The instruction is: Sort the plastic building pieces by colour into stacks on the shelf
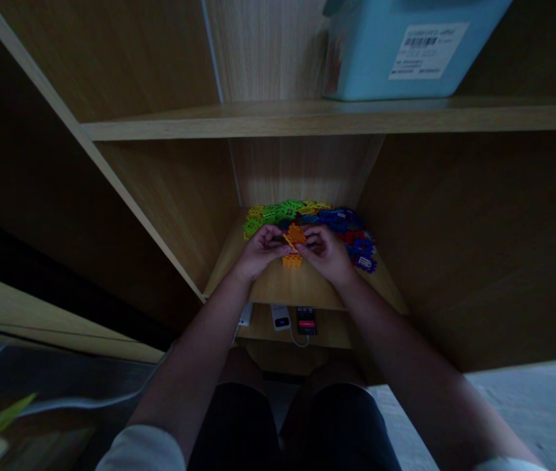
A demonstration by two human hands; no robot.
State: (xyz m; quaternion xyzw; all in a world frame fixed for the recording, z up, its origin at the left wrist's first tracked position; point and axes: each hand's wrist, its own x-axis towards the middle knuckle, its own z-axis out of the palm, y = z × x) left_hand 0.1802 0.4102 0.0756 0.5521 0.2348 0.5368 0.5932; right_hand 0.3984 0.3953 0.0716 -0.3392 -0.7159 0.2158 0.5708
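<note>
Left hand (262,251) and right hand (326,252), each with its grip pinching orange, notched plastic pieces (296,234), over a light-brown wooden shelf (300,289).

There were two hands (260,252), at least two orange pieces (297,234), one blue bin (371,55), one phone (307,330), two white devices (279,311), and other coloured pieces (288,209) too jumbled to count.

A flat, tooth-edged orange piece (296,234) is held tilted between the left hand (263,252) and right hand (326,251), midway between the side edges of the shelf (278,288). Toward the front edge, a notched orange part (292,261) is seen; whether they are joined cannot be told.
</note>
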